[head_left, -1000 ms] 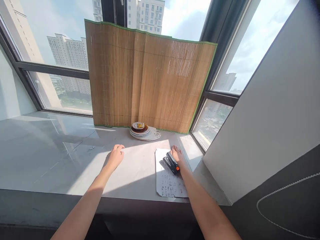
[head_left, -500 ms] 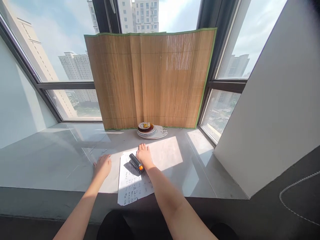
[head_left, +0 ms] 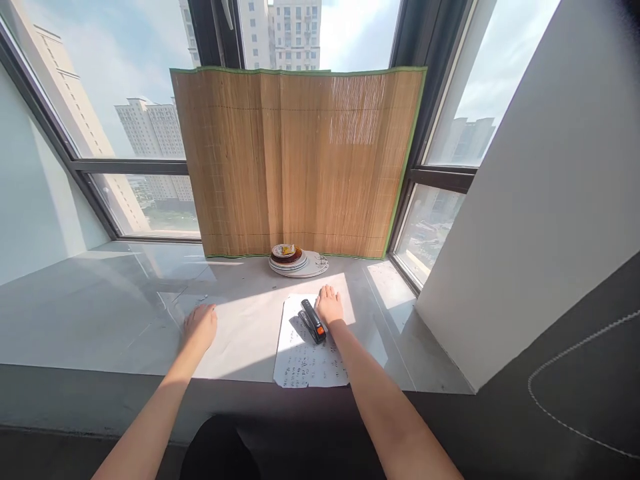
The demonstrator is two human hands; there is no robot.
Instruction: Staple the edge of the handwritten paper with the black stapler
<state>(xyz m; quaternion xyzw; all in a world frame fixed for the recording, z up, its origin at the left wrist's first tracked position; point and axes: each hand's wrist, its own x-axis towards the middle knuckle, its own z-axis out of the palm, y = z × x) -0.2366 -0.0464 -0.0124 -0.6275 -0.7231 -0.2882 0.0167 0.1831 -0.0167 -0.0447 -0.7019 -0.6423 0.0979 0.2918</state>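
Observation:
On the pale sill lies a sheet of paper (head_left: 293, 363) with rows of handwriting. A black stapler (head_left: 311, 319) with an orange patch on its near end rests at a slant on the sheet. My right hand (head_left: 330, 305) is laid flat at the paper's far right edge, just right of the stapler, fingers stretched forward and nothing held. Off to the left, my left hand (head_left: 201, 325) rests on the bare sill, apart from the paper, its fingers loosely spread and slightly bent, holding nothing.
Behind the paper, a stack of plates (head_left: 289, 260) sits on an oval white plate (head_left: 317, 265). A bamboo mat (head_left: 300, 167) with green edging stands against the window. A white wall (head_left: 525, 187) slants in at right, with a pale cord (head_left: 550, 363) below it.
The paper has slid right and slightly away from me, with the stapler on it and my right hand moving along. My left hand has shifted slightly left.

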